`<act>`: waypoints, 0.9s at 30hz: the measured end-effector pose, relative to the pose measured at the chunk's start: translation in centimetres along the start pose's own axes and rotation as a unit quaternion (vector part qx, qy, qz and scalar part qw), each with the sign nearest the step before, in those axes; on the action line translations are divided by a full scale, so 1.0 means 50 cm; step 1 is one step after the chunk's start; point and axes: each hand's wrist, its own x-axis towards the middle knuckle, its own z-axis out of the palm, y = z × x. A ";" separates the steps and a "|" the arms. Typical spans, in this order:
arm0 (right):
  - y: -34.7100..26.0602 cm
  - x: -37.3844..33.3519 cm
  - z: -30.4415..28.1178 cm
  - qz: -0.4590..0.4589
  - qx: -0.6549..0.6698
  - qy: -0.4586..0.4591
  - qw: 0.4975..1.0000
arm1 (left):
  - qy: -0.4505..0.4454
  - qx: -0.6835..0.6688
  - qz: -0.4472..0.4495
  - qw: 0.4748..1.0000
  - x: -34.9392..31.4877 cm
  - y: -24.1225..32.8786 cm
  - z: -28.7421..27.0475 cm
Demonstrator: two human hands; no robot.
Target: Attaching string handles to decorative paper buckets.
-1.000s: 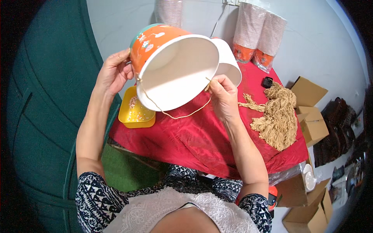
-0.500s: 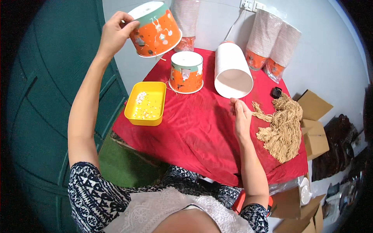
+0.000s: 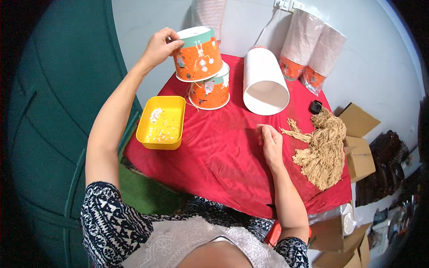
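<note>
My left hand [image 3: 161,48] grips an upturned orange paper bucket [image 3: 199,61] by its green-banded base, thumb in front. This bucket is above a second orange bucket [image 3: 209,95], also upside down on the red cloth, and hides its upper left part. Whether the two touch, I cannot tell. Thin string ends hang beside them. My right hand [image 3: 270,144] is closed over the cloth, fingers curled together; anything inside it is hidden. A bundle of tan cords [image 3: 321,154] lies to its right. Beyond the hand, a stack of white nested buckets [image 3: 264,76] lies on its side, mouth toward me.
On the left stands a yellow tray [image 3: 161,146] with small white and coloured bits. Wrapped bucket stacks [image 3: 301,40] stand along the wall, another stack [image 3: 209,15] behind my left hand. A small black object [image 3: 315,106] sits by the cords. Cardboard boxes [image 3: 359,158] are at right.
My left hand has brought its bucket down and to the right, over the standing bucket. My right hand has moved slightly left and toward me, still closed.
</note>
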 end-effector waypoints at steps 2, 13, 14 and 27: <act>0.009 0.001 -0.001 -0.020 -0.040 -0.003 0.999 | -0.006 0.003 -0.001 1.000 0.000 -0.008 0.018; 0.012 -0.003 0.002 -0.060 -0.148 -0.037 0.986 | -0.061 -0.045 -0.037 0.996 0.008 -0.014 0.073; 0.009 -0.003 0.001 -0.058 -0.160 -0.038 0.985 | -0.078 -0.032 -0.031 0.996 0.011 -0.011 0.075; 0.002 -0.011 0.002 -0.050 -0.164 -0.060 0.983 | -0.190 -0.027 -0.023 0.981 -0.005 -0.028 0.076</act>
